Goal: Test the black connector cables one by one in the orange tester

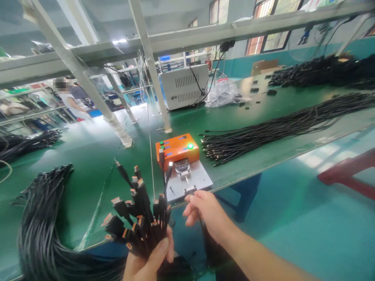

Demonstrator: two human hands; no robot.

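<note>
A thick bunch of black USB cables is wrapped in my left hand, their plugs with orange or metal tips fanning upward. My right hand pinches the end of a single black cable at the front of a metal test plate; the plug's tip is hidden by the fixture there. Mounted on that plate is a small round digital gauge, whose reading I cannot make out. Behind it sits an orange box with coloured buttons and a lit green light.
Long black cable bundles lie on the green table at the right and left. A grey metal case and clear plastic bags stand behind. Metal posts rise from the tabletop. A person is at the far left.
</note>
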